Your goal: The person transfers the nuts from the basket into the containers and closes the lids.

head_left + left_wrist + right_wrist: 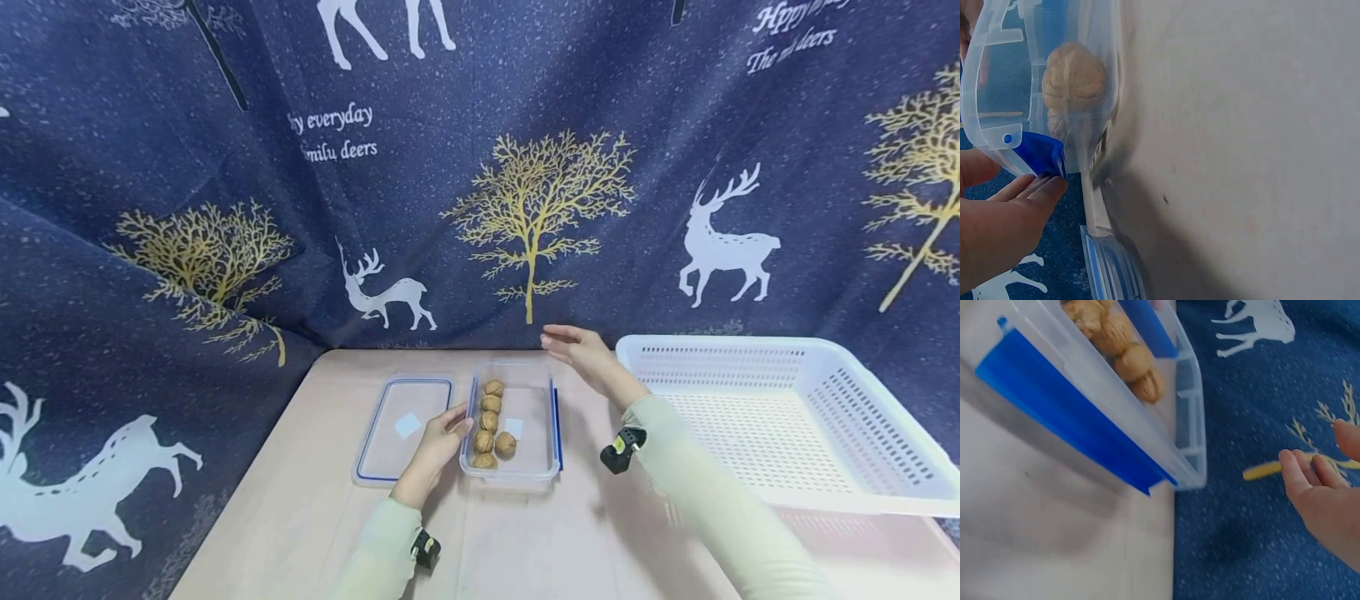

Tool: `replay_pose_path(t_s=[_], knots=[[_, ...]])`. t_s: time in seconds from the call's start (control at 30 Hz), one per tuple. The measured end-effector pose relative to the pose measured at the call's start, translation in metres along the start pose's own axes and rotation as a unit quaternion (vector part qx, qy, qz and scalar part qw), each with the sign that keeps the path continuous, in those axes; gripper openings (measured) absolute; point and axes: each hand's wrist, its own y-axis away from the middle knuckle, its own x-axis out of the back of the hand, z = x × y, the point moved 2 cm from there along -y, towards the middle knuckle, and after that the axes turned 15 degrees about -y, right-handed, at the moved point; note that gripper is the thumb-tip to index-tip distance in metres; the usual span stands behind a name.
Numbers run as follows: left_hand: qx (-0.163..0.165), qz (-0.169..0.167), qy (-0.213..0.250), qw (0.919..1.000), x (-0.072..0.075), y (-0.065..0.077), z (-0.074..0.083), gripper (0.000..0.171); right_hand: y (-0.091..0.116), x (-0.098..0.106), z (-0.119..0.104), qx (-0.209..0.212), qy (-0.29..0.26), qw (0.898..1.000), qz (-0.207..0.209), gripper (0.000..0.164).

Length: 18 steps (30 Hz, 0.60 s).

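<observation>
A clear plastic container (532,462) with blue side latches holds several walnuts (489,422), most in a row along its left wall and one beside them. My left hand (440,442) grips the container's left side. In the left wrist view that hand's fingertips (1054,187) touch a hanging blue latch (1041,153), with the thumb by the container's corner. My right hand (585,354) is raised past the far right corner of the container, apart from it, holding nothing. Its fingers (1294,472) are extended in the right wrist view.
Left of the container lies its clear lid (378,454) with a blue seal. A large white perforated basket (750,492) stands at the right. A dark blue cloth (480,275) printed with deer and trees hangs behind the table (300,517).
</observation>
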Motion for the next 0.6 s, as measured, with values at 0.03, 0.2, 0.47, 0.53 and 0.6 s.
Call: replay_pose_path(t_s=[0.03,0.2,0.47,0.53,0.6], knots=[[0.001,0.0,0.001,1.0,0.0,0.0,0.0,0.045,0.0,0.002,-0.003,0.002,-0.003,1.0,0.002,0.052],[0.004,-0.003,-0.001,1.0,0.001,0.001,0.0,0.045,0.002,0.016,-0.015,0.013,-0.007,1.0,0.0,0.052],[0.009,-0.006,-0.007,0.9999,0.001,0.003,0.002,0.045,0.008,0.041,-0.027,0.037,0.006,0.999,-0.009,0.051],[0.008,-0.004,-0.008,0.9999,0.001,0.003,0.003,0.045,0.01,0.048,-0.029,0.042,0.013,0.999,-0.007,0.053],[0.007,-0.002,-0.01,0.9999,0.002,0.003,0.004,0.045,0.011,0.055,-0.031,0.047,0.018,0.999,-0.005,0.055]])
